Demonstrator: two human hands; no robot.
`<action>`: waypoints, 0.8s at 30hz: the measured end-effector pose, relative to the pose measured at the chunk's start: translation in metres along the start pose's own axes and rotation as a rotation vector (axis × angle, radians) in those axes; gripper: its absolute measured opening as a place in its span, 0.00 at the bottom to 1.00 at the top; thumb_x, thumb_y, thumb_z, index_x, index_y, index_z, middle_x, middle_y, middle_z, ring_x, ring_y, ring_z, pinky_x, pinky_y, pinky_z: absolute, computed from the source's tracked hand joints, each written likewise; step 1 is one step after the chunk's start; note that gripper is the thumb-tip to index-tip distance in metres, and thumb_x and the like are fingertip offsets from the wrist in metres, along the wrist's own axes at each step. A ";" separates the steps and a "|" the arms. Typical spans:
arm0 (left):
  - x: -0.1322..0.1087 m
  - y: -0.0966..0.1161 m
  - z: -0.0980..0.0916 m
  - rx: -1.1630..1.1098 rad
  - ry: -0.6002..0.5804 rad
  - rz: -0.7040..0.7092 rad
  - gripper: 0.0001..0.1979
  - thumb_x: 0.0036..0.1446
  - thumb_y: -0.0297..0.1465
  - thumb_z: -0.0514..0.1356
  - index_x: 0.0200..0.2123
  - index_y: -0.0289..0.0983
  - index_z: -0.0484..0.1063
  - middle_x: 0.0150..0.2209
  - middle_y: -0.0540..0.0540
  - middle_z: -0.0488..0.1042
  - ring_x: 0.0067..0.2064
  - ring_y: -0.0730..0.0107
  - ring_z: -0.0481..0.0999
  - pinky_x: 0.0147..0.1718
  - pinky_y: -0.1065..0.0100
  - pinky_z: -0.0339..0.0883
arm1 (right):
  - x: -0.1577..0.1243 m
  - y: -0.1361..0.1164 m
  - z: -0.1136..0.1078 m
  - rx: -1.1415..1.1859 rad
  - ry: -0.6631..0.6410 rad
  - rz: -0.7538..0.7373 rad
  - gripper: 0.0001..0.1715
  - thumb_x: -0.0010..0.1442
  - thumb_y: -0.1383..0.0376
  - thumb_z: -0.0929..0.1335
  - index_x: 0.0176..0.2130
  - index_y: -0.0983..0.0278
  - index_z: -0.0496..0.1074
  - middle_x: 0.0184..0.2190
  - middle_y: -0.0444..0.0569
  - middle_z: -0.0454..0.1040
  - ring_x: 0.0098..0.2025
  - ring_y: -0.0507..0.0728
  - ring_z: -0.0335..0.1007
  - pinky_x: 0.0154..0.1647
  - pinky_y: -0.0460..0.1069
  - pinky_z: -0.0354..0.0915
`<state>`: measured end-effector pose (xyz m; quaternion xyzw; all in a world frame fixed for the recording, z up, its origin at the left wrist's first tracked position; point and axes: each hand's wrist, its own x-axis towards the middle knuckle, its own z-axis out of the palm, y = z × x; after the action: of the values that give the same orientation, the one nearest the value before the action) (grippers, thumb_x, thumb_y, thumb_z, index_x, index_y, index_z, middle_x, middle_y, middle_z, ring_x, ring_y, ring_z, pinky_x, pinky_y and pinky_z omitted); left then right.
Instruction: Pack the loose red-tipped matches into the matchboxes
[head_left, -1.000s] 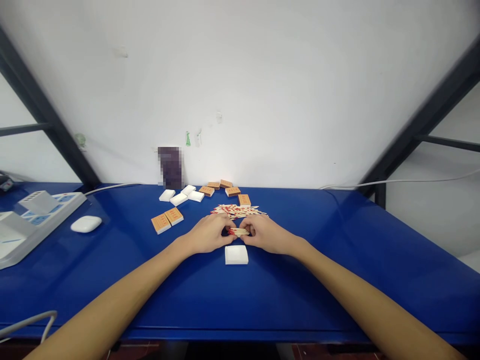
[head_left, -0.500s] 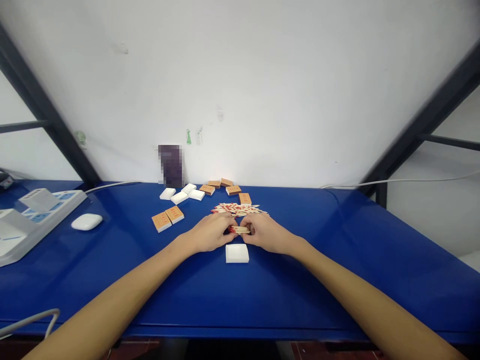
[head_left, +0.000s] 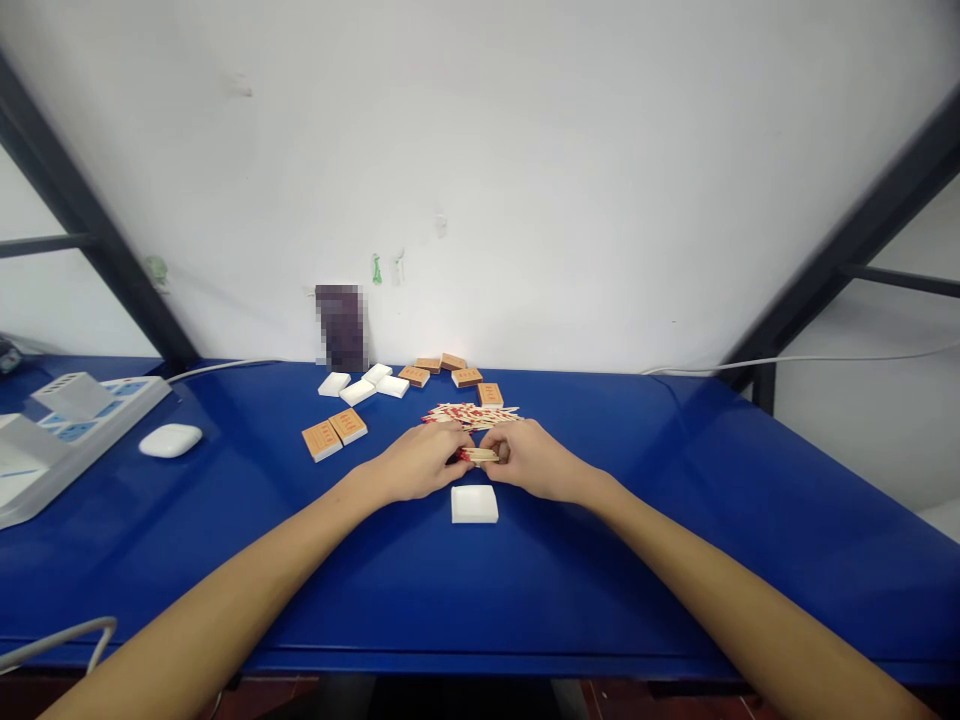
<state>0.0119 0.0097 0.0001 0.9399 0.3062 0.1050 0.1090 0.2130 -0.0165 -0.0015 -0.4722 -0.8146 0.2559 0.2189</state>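
A small bundle of red-tipped matches (head_left: 480, 455) lies sideways between my two hands. My left hand (head_left: 429, 460) is closed around the red-headed end. At the plain wooden end, my right hand (head_left: 536, 462) grips the same bundle between thumb and fingers. Just beyond my fingers is a loose pile of matches (head_left: 472, 413), partly hidden by the hands. On my side of the bundle, a white matchbox tray (head_left: 474, 504) rests on the blue table (head_left: 480, 590), apart from both hands.
Several orange matchboxes (head_left: 466, 377) stand behind the pile, with two more orange boxes (head_left: 322, 440) to the left. Several white trays (head_left: 358, 392) lie near the wall. Farther left are a white earbud case (head_left: 171, 440) and a power strip (head_left: 127, 420).
Both hands stay on the match bundle over nearly the same spot. The fingers of my right hand have shifted slightly, and the whole view has moved a little.
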 end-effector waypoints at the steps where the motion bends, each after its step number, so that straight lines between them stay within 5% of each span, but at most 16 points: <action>1: 0.000 0.000 0.000 0.001 0.000 0.000 0.08 0.63 0.32 0.55 0.37 0.36 0.71 0.36 0.45 0.74 0.37 0.65 0.72 0.33 0.67 0.61 | 0.000 0.000 0.000 0.000 -0.004 0.004 0.02 0.52 0.69 0.68 0.27 0.65 0.72 0.20 0.41 0.70 0.23 0.50 0.61 0.25 0.46 0.52; 16: -0.006 0.005 -0.014 -0.008 0.039 0.023 0.09 0.62 0.33 0.54 0.36 0.36 0.72 0.37 0.45 0.72 0.37 0.64 0.71 0.35 0.66 0.61 | -0.004 -0.016 -0.005 -0.012 0.027 0.019 0.04 0.52 0.67 0.68 0.27 0.65 0.73 0.20 0.42 0.69 0.23 0.49 0.59 0.25 0.45 0.52; 24: -0.017 0.017 -0.022 -0.138 -0.048 -0.010 0.07 0.55 0.32 0.59 0.26 0.36 0.69 0.25 0.52 0.69 0.26 0.74 0.65 0.27 0.70 0.55 | -0.016 -0.028 -0.005 0.075 -0.101 0.018 0.02 0.50 0.70 0.68 0.26 0.64 0.70 0.21 0.40 0.68 0.23 0.49 0.58 0.23 0.45 0.52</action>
<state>0.0015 -0.0106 0.0237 0.9309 0.3000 0.1028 0.1815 0.2052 -0.0414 0.0180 -0.4575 -0.8102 0.3116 0.1926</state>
